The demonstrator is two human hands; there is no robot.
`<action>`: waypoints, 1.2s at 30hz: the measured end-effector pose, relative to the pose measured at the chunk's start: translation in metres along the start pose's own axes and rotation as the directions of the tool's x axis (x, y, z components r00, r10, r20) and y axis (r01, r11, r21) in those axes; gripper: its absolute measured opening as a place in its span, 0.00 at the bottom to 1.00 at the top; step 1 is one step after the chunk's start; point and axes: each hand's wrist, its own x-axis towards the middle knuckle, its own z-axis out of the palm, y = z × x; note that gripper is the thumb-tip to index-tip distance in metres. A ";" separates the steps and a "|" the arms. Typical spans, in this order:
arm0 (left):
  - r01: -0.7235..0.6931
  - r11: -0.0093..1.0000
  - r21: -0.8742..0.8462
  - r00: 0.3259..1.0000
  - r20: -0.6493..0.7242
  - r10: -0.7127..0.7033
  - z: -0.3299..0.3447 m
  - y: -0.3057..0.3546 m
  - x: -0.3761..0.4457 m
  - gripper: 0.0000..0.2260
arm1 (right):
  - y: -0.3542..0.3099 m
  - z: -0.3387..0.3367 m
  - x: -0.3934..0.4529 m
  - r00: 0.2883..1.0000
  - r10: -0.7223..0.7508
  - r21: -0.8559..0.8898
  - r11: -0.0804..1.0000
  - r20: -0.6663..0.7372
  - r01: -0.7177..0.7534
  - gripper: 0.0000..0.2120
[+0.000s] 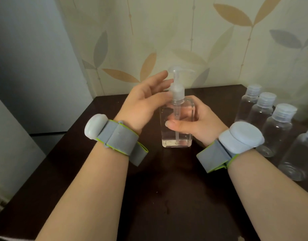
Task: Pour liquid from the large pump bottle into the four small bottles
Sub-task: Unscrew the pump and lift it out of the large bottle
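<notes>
The large clear pump bottle [175, 136] stands upright on the dark table [167, 197], partly filled with clear liquid. My right hand [195, 122] grips its body from the right, with the thumb across the front. My left hand [146, 101] is at the pump collar [177, 93]. Its fingers are spread and nearly straight; the thumb touches the collar and the other fingers reach behind the pump stem. Four small clear bottles with screw caps stand in a row at the right: the farthest [250, 101], the second [262, 112], the third [278, 131] and the nearest [301, 153].
A wall with leaf-patterned paper [202, 40] rises right behind the table. A pale grey surface [28, 66] stands to the left of the table. Both wrists wear grey bands with pale round pods.
</notes>
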 end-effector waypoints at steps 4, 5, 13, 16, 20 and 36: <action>-0.021 0.999 0.044 0.995 0.101 0.017 0.001 -0.004 -0.001 0.17 | 0.000 0.000 0.001 1.000 0.000 -0.007 1.000 -0.001 0.000 0.21; -0.030 0.997 0.074 0.995 0.101 0.022 0.003 -0.005 -0.001 0.14 | 0.000 0.000 0.001 1.000 -0.003 -0.002 1.000 -0.007 0.003 0.21; -0.089 0.978 0.188 0.986 -0.125 0.114 0.014 -0.015 0.002 0.15 | 0.001 0.000 0.002 1.000 0.007 0.019 1.000 -0.002 -0.007 0.22; -0.075 0.972 0.224 0.976 -0.184 0.117 0.019 -0.015 0.000 0.14 | 0.001 0.001 0.002 1.000 0.004 0.020 1.000 -0.014 -0.003 0.21; -0.019 0.980 0.198 0.995 -0.088 0.037 0.015 -0.010 0.000 0.23 | 0.001 0.001 0.001 1.000 0.000 -0.008 1.000 -0.015 0.000 0.23; -0.184 0.974 0.130 0.980 -0.046 0.191 0.004 -0.010 0.002 0.12 | -0.001 0.002 -0.001 1.000 -0.005 -0.008 1.000 -0.005 0.005 0.21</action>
